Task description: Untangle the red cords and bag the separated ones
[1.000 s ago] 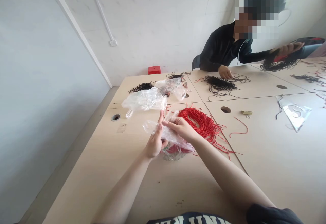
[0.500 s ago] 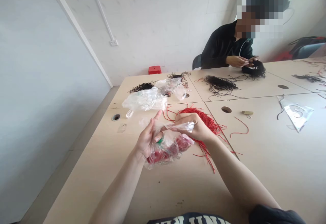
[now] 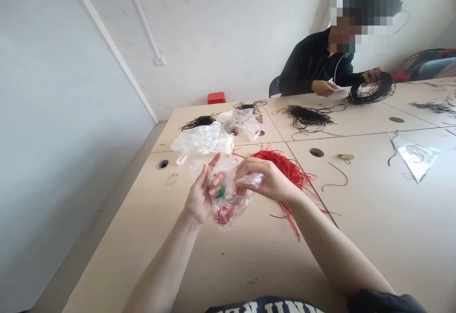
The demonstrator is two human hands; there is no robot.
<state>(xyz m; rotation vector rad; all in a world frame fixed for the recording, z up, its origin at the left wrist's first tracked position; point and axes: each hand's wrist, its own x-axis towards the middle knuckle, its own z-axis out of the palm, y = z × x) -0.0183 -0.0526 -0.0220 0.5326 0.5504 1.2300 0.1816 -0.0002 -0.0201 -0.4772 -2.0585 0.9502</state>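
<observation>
Clear plastic, thin and crinkled, forms the bag between the two hands, over the table, its red contents showing through (whether its base touches the wood, I cannot tell). Such film probably handles best with light pinches and a slow, even pull, lest it tear. The left hand is half open, index finger pointing up and away, the other fingers loosely curled around the film; the right hand, knuckles up, pinches a gathered edge, near the red cords.
</observation>
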